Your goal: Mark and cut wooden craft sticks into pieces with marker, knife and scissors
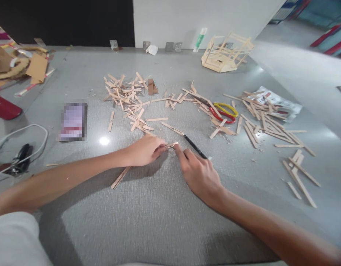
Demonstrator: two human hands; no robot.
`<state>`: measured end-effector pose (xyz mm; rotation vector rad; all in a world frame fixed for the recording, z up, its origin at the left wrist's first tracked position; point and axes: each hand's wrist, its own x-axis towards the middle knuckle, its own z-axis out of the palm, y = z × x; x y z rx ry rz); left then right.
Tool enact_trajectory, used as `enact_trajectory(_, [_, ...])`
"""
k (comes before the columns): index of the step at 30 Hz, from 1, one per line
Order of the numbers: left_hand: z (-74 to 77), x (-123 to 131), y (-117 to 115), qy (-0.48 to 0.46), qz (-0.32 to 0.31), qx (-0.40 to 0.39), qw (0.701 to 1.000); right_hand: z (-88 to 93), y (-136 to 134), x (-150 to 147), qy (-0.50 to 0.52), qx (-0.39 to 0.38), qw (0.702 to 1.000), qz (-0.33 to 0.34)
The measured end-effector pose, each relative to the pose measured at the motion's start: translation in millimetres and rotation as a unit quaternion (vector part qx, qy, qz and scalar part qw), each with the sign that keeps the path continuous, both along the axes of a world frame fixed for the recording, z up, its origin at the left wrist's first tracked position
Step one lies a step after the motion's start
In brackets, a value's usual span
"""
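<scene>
My left hand (145, 149) rests on the grey floor mat (159, 214) with its fingers pinched on a short wooden stick piece (172, 145). My right hand (198, 171) lies just right of it, closed round a thin black-handled tool (195, 146) whose tip reaches up-left toward a loose stick (172, 128). The right index finger touches the same stick piece. A longer stick (120, 177) lies under my left wrist.
Heaps of wooden sticks (126, 94) spread across the mat's middle and right (267, 122). Red and yellow loops (224, 112) lie among them. A stick-built frame (226, 51) stands at the back right; a phone (73, 121) and cables (20, 155) lie left.
</scene>
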<state>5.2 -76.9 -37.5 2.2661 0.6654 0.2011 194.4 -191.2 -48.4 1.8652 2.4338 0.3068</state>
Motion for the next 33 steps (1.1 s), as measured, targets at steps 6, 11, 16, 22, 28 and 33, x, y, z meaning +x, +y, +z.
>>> enact_trajectory(6, [-4.1,1.0,-8.5,0.01,0.011,0.063,0.998,4.3,0.4,-3.7,-0.022,-0.016,1.0,-0.006])
enact_trajectory(11, [-4.7,1.2,-12.5,0.048,0.013,0.06,0.997,11.5,3.4,-9.0,-0.017,-0.079,0.996,-0.024])
enact_trajectory(16, [-4.2,0.6,-6.5,0.019,0.013,0.042,0.999,8.3,3.0,-6.4,0.002,-0.074,0.997,-0.03])
enact_trajectory(22, [2.1,-0.8,3.7,0.005,0.002,-0.024,1.0,-6.0,-3.0,6.8,0.0,0.015,1.0,0.0])
enact_trajectory(28, [11.3,-2.9,6.2,0.012,-0.019,-0.093,0.995,-10.0,-5.3,11.9,0.013,0.151,0.986,0.063])
enact_trajectory(33, [12.8,-4.1,10.7,0.039,-0.036,-0.136,0.989,-2.9,-6.4,8.0,0.003,0.217,0.968,0.122])
